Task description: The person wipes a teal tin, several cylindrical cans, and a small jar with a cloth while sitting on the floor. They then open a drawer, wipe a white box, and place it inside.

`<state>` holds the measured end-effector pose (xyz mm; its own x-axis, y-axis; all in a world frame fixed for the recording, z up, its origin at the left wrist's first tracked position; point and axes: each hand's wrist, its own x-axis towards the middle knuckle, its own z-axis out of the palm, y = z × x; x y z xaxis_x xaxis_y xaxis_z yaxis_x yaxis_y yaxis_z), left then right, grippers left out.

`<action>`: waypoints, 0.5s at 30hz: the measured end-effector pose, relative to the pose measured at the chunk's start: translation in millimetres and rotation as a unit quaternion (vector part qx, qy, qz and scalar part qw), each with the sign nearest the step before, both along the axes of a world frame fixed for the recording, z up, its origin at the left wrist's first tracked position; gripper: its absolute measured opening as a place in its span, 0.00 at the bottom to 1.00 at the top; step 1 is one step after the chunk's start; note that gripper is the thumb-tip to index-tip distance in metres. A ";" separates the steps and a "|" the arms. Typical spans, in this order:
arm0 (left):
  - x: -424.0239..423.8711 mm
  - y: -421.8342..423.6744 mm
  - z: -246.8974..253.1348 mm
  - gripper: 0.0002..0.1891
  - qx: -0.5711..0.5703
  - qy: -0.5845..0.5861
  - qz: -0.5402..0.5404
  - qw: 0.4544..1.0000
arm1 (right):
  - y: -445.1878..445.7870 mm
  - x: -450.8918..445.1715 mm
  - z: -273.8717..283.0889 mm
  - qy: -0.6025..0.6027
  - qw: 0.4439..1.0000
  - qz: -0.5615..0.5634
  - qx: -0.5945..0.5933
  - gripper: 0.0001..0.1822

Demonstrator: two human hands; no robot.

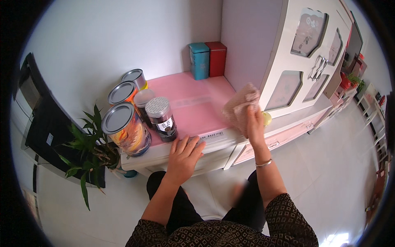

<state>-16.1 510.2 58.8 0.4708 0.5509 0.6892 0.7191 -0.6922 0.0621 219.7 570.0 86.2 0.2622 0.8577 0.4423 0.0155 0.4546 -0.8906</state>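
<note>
My right hand (255,125) grips a folded pink cloth (240,109) at the right end of the pink cabinet top (197,114), close to the white cupboard's side. My left hand (183,154) lies with spread fingers on the front edge of the top and holds nothing. Just beyond its fingertips stands a clear plastic jar with a white lid and dark contents (163,123). A second clear jar (144,98) is behind it. Left of the jars, a large printed can (126,129) stands in front of another can (122,92) and a smaller silver can (135,77).
A teal tin (200,61) and a red tin (217,60) stand in the back corner. The white cupboard (277,71) rises on the right, with a yellow-green round object (266,118) at its foot. A potted plant (98,148) is left of the cabinet.
</note>
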 end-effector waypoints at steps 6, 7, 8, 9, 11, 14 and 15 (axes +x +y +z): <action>13.6 3.4 3.2 0.18 -0.002 0.001 -0.051 0.999 | -73.8 46.4 39.6 0.203 0.978 -0.007 0.037 0.18; 17.0 2.9 5.5 0.18 -0.010 0.005 -0.058 0.998 | -84.3 57.5 36.7 0.158 0.986 0.012 0.051 0.17; 20.1 1.3 8.6 0.18 -0.017 0.009 -0.066 0.998 | -96.3 70.4 29.5 0.135 0.990 0.029 0.006 0.16; 24.9 1.1 12.2 0.18 -0.024 0.013 -0.075 0.997 | -107.9 79.8 22.4 0.112 0.992 0.044 -0.039 0.16; 33.8 2.1 20.5 0.17 -0.034 0.011 -0.095 0.995 | -123.7 83.2 15.6 0.016 0.992 0.061 -0.106 0.14; 49.5 9.7 34.7 0.14 -0.067 0.014 -0.112 0.991 | -139.9 71.7 16.8 -0.092 0.980 0.081 -0.158 0.09; 54.0 13.6 39.0 0.13 -0.080 0.017 -0.114 0.990 | -143.2 72.1 15.0 -0.134 0.971 0.107 -0.166 0.11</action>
